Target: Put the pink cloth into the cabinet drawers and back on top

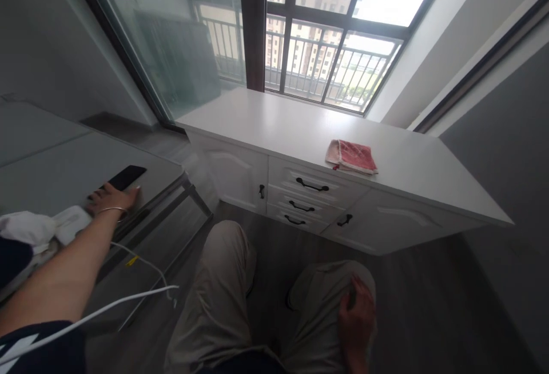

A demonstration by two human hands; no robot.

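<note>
My left hand (110, 197) reaches over the grey folding table on the left, its thumb and fingers spread. It lies over the near edge of a flat black phone-like slab (127, 176), touching it. A thin bracelet circles that wrist. My right hand (357, 312) rests on my right knee with its fingers loosely bent, a gap between thumb and fingers, and nothing seen in it. A folded red and white cloth (352, 155) lies on the white cabinet (283, 116) in front of me, apart from both hands.
A white box-like item (72, 222) and a bunched white cloth (26, 228) sit beside my left forearm. White cables (115, 301) hang by the table (55, 154). The cabinet has drawers and doors with black handles. Glass panes (321, 36) stand behind it.
</note>
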